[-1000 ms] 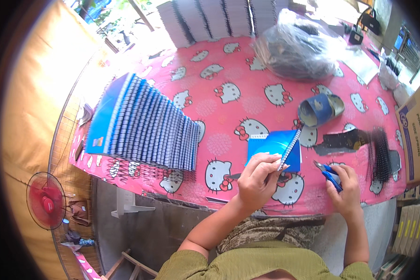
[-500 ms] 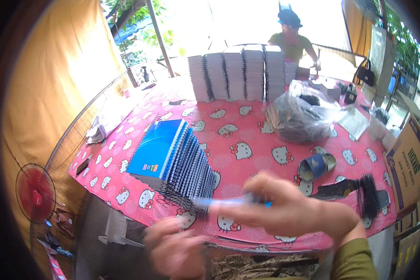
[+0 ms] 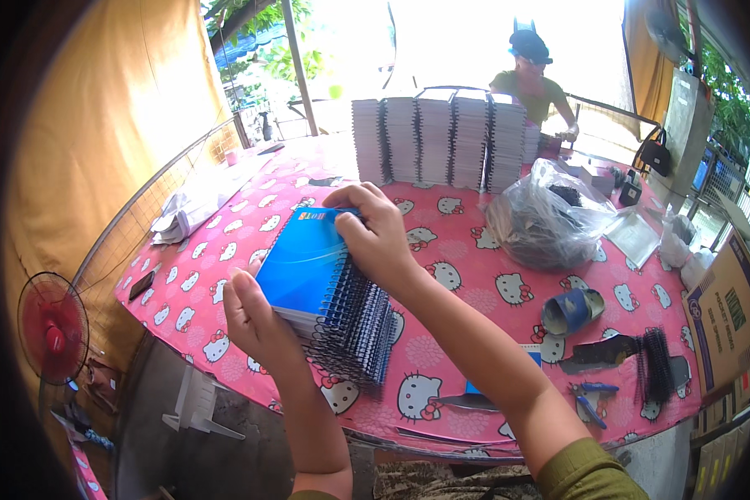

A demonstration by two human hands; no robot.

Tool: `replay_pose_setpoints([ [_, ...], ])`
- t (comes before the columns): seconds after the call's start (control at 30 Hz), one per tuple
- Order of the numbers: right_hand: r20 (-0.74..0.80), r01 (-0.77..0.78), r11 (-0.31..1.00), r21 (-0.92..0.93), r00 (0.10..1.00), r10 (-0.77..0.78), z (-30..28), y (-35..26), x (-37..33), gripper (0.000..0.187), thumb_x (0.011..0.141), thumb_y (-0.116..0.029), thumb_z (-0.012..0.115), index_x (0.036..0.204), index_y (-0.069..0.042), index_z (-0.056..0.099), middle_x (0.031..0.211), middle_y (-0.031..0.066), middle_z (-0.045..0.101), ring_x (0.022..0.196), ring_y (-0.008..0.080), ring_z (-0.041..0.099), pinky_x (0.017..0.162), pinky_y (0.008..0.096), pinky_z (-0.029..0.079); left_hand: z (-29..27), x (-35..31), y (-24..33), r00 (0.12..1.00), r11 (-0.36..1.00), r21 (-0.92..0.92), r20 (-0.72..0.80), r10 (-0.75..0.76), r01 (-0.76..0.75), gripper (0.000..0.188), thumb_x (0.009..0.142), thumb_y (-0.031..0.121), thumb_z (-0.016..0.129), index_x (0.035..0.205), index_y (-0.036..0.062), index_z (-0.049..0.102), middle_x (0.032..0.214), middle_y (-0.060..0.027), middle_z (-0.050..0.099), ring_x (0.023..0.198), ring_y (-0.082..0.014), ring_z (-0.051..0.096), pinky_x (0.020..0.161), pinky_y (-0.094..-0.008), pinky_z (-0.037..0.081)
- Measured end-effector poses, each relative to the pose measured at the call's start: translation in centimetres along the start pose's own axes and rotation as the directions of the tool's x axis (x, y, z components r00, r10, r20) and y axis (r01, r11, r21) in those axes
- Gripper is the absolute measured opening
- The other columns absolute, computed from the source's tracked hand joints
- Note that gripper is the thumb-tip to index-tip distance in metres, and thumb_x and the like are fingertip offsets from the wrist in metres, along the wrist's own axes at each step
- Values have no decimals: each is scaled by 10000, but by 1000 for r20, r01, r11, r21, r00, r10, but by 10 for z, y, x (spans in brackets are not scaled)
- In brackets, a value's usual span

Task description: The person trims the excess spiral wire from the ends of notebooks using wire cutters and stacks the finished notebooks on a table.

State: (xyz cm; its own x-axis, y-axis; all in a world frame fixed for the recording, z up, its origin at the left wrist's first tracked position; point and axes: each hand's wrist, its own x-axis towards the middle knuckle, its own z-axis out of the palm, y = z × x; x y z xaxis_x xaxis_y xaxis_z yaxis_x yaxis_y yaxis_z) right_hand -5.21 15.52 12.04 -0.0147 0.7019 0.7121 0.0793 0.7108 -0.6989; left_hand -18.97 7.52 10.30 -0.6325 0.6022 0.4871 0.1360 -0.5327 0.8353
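A stack of spiral notebooks (image 3: 354,337) with black wire bindings stands on the table. Its top notebook (image 3: 304,258) has a blue cover, with the binding along the right side. Over the far right corner my right hand (image 3: 375,237) bends its fingers, its thumb on the cover. Flat against the near left side of the stack rests my left hand (image 3: 262,321), fingers stretched out. To the right lie blue-handled pliers (image 3: 593,400). Partly hidden by my right forearm are a dark blade-like tool (image 3: 467,402) and something flat and blue.
Tall notebook stacks (image 3: 437,142) line the far side, where another person (image 3: 542,92) works. A clear plastic bag (image 3: 546,212) of dark things, a blue roll-like object (image 3: 573,311) and black wire coils (image 3: 658,367) occupy the right. A carton (image 3: 729,308) stands beyond; a red fan (image 3: 54,329) is left.
Both hands have moved from the table's front to the stack. My right hand has let go of a blurred blue thing. Print on the top cover now sits at the far end instead of the near.
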Motion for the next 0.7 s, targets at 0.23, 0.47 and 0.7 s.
replay_pose_setpoints([
  [0.23,218,283,811,-513,956,-196,-77,-24,-48,561,919,-446,581,1328,-77,473,1313,203,480,1186,398,483,1019,504,373,-20,-4,-3,880,888,140,-134,455,-438,496,1041,357,353,1284,-63,453,1158,-189,609,1043,-253,606,950,-393,442],
  [0.47,305,-132,514,-848,672,675,-231,3,-205,538,763,-172,746,1249,-36,560,1221,176,533,1158,366,501,968,434,427,-36,-133,27,684,436,-598,-279,674,-673,323,1033,311,356,1256,106,467,991,-84,603,826,-213,558,723,-348,492],
  [0.7,253,-174,476,-862,665,702,-238,22,-208,433,719,-148,772,1101,-38,598,1097,152,563,1074,357,519,923,438,433,51,-169,-26,588,993,-91,808,30,74,452,878,67,640,1301,4,495,1184,-154,614,1047,-271,607,917,-403,466],
])
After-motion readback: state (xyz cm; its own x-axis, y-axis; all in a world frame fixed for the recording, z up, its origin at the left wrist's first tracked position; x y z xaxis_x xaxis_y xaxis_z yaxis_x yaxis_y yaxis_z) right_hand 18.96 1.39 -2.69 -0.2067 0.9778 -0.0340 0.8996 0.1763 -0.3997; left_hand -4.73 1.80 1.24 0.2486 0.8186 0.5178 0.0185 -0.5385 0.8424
